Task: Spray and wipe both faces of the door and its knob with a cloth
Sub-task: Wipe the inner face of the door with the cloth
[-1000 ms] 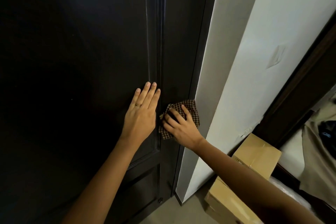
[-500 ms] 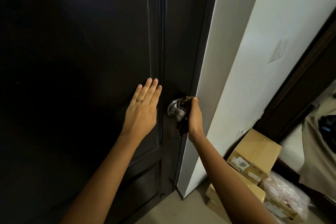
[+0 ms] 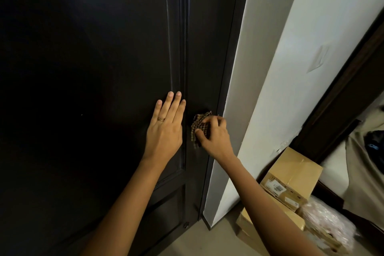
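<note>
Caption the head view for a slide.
Right hand grips a checked cloth against the dark door; left hand lies flat beside it.

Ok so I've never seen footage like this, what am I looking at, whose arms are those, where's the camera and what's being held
There is no machine here. These are a person's own two arms, filmed by one wide camera worn on their head that looks forward and down; every picture comes from that camera.

The left hand, which wears a ring, lies flat with straight fingers on a dark door. The right hand grips a checked cloth, bunched against the door near its edge. The knob does not show; it is probably under the cloth.

To the right is a white wall, with cardboard boxes on the floor.
</note>
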